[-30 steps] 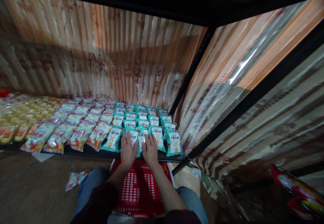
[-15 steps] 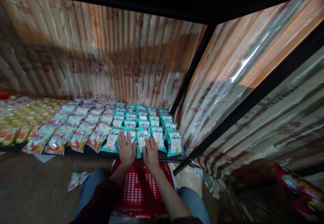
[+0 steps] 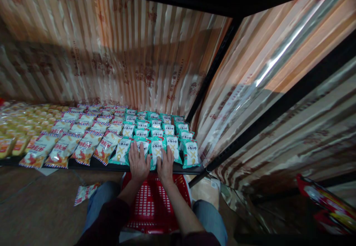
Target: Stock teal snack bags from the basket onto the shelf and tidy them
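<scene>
Teal-and-white snack bags lie in rows on the right part of a dark shelf (image 3: 164, 170). My left hand (image 3: 139, 164) lies with fingers stretched over a front-row snack bag (image 3: 144, 147), hiding much of it. Fingers apart, my right hand (image 3: 166, 166) rests across the edges of the middle snack bag (image 3: 156, 149) and the snack bag to its right (image 3: 172, 147). Neither hand grips anything. At the right end of the front row is another teal snack bag (image 3: 191, 154).
Striped-edge snack bags (image 3: 62, 150) and yellow packs (image 3: 20, 144) fill the shelf leftward. A red basket (image 3: 151, 205) stands below, between my knees. One striped bag (image 3: 85, 193) lies on the floor. A black post (image 3: 214, 68) and striped sheeting (image 3: 155, 53) bound the shelf.
The view has shifted slightly, so the shelf's contents appear a little further left and higher. Both hands stay on the front-row teal bags, fingers spread.
</scene>
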Demonstrator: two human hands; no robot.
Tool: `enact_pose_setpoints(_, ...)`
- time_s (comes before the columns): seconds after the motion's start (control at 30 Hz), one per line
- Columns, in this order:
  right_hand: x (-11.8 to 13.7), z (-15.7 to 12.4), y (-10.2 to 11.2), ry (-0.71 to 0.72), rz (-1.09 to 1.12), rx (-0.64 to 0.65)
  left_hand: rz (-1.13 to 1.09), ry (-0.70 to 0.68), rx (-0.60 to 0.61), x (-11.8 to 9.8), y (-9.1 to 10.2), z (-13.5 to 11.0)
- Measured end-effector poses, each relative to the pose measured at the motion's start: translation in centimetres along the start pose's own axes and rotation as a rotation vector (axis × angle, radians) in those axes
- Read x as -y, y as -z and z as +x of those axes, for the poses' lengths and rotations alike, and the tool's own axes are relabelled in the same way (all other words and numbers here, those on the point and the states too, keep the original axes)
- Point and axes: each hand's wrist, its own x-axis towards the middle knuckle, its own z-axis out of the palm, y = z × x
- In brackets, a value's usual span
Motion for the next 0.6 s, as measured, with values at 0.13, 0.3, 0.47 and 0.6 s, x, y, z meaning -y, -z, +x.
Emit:
enact_pose_setpoints(0.13,0.0,0.4,-0.1,-0.075,0.055,-0.057,0.021,-0.056,-0.006,-0.2,0.2,-0.5)
enact_pose_setpoints(0.3,-0.1,1.1,-0.7,-0.182,0.130,-0.109,0.004,-0.297,0.098,-1.3,0.0,-2.1)
enact_pose_setpoints(0.47,-0.5,1.0,-1.2,-0.153,0.154,-0.077,0.060,-0.354,0.173,-2.1,-0.9,-3.0)
enact_pose_setpoints(0.6,-0.6,0.8,-1.0,-0.153,0.116,-0.079,0.151,-0.375,0.207,-1.6,-0.9,-2.5)
